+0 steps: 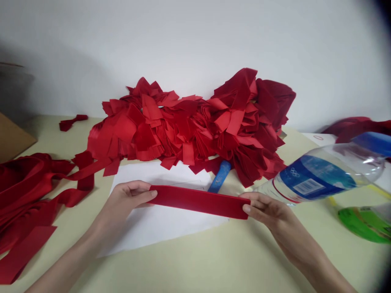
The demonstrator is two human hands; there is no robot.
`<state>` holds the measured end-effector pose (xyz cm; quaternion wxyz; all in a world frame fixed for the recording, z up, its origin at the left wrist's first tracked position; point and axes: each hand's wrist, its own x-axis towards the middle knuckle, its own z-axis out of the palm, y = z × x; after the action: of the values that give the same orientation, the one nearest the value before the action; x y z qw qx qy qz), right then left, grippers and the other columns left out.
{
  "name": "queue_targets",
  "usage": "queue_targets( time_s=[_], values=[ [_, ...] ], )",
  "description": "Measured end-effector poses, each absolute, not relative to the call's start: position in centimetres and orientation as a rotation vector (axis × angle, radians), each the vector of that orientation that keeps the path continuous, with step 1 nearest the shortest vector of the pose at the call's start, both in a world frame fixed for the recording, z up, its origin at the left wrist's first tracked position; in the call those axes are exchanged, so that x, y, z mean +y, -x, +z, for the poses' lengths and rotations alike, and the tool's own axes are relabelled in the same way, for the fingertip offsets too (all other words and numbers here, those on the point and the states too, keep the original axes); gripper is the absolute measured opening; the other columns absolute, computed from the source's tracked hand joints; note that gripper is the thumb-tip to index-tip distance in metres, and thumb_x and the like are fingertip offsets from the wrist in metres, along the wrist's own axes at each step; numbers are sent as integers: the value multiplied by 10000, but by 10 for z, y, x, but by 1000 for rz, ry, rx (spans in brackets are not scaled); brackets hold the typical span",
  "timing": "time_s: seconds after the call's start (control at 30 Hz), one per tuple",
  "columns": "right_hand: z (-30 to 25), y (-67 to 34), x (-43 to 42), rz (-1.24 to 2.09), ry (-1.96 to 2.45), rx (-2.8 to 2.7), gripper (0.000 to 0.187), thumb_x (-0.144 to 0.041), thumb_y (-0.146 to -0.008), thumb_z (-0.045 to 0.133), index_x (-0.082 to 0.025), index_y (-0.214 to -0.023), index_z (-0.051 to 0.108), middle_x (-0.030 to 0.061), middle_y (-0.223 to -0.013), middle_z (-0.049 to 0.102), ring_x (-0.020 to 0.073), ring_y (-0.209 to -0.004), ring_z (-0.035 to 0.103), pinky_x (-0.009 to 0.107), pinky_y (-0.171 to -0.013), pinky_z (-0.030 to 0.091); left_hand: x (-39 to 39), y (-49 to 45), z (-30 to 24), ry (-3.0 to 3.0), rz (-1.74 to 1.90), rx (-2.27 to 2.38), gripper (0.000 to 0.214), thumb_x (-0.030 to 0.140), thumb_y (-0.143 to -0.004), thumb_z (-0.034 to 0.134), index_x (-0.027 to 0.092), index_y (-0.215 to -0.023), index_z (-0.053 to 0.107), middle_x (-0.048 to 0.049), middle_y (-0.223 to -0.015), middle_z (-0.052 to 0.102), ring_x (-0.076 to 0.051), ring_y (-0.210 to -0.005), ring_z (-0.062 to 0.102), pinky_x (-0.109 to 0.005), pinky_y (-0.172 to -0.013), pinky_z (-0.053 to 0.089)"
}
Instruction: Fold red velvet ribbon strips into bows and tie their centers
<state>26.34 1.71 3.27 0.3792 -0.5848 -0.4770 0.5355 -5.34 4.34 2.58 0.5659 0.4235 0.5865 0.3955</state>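
Ribbon strip (198, 202), red, just off centre toward 6 o'clock, holding it out pretty straight over white paper (146, 232), pinching one end in left hand (131, 196) at 8 and the other in right hand (271, 209) at 4, with a seriously messy red fabric pile (183, 130) up at 12 and a plastic bottle (317, 177) around 3.

A clear bottle (317, 178) with a blue label and blue cap is at the right of the bench (238, 256); just beside it lies a green item (360, 223), partly cropped; brown cardboard (14, 138) shows far left; a pale wall (195, 40) rises behind.
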Motion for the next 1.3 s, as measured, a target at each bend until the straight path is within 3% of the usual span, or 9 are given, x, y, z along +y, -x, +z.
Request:
queue_targets(
  time_s=[0.23, 0.57, 1.0, 1.3],
  values=[
    [25, -274, 33, 1169, 1604, -1215, 380, -408, -607, 776, -173, -882, 661, 50, -718, 669, 211, -715, 603, 314, -677, 471, 43, 45, 27, -971, 822, 1367, 119, 289, -637, 723, 192, -656, 657, 35, -650, 585, -109, -650, 574, -220, -679, 514],
    [22, -281, 34, 1321, 1478, -1090, 235, -399, -674, 731, -201, -797, 693, 47, -806, 668, 188, -761, 595, 332, -751, 479, 40, 40, 31, -969, 816, 1461, 126, 286, -616, 738, 193, -643, 657, 33, -612, 640, -142, -629, 645, -225, -624, 511],
    [16, -274, 35, 1119, 1510, -1127, 244, -407, -664, 726, -185, -701, 630, 35, -666, 607, 176, -647, 560, 308, -633, 464, 34, 36, 31, -956, 860, 1508, 126, 270, -602, 758, 195, -662, 676, 16, -632, 710, -171, -629, 687, -236, -599, 518],
    [14, -269, 33, 1008, 1498, -1224, 303, -450, -693, 685, -183, -672, 545, -23, -477, 488, 95, -438, 393, 232, -415, 279, 36, 39, 33, -971, 801, 1470, 129, 308, -623, 743, 203, -624, 669, 26, -626, 676, -162, -645, 674, -245, -643, 513]
  ],
)
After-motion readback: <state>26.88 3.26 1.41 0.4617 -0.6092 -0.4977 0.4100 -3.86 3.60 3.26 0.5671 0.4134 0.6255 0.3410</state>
